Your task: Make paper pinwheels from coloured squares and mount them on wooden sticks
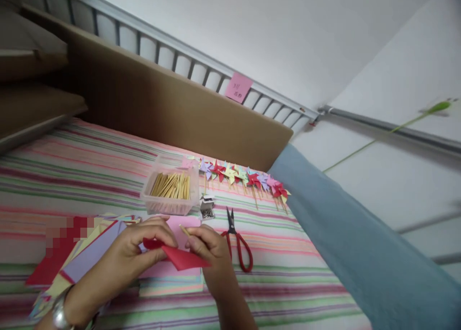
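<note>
Left hand (pixel 146 232) pinching red paper (pixel 185 259) at one end — far corner jutting toward the right hand (pixel 213 246), that hand pinching a wooden stick (pixel 184 230), stick tip near the red paper, pink paper (pixel 163 271) underneath

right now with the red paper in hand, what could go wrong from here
The red paper, pinched in the left hand, might crease if gripped too hard.
The right hand, holding a thin stick, could knock the scissors lying close beside it, blades parted.
The small open box beyond the hands might tip and spill its tiny pieces.
</note>
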A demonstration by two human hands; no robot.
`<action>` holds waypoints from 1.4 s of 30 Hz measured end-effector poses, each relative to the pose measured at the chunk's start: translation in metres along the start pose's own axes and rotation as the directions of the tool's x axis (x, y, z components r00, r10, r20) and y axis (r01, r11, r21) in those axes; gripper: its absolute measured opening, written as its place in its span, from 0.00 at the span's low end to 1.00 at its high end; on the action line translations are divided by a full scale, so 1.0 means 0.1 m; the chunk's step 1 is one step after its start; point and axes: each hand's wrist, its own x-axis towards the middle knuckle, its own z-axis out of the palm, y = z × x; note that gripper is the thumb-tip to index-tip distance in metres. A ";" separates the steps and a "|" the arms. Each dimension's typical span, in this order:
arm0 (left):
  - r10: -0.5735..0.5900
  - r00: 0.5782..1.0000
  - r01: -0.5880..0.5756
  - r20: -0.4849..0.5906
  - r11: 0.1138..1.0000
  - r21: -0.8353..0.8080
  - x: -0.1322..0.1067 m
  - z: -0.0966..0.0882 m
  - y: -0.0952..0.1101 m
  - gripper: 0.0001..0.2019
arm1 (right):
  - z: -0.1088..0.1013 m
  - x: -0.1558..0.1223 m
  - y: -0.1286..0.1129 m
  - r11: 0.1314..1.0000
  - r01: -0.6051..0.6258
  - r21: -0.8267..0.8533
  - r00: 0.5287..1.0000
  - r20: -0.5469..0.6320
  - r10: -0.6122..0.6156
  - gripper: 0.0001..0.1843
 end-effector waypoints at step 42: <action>0.131 0.975 -0.123 -0.179 0.991 0.057 -0.04 0.15 -0.32 0.07 | 0.06 -0.02 0.09 0.998 0.055 -0.036 0.998 -0.037 -0.056 0.05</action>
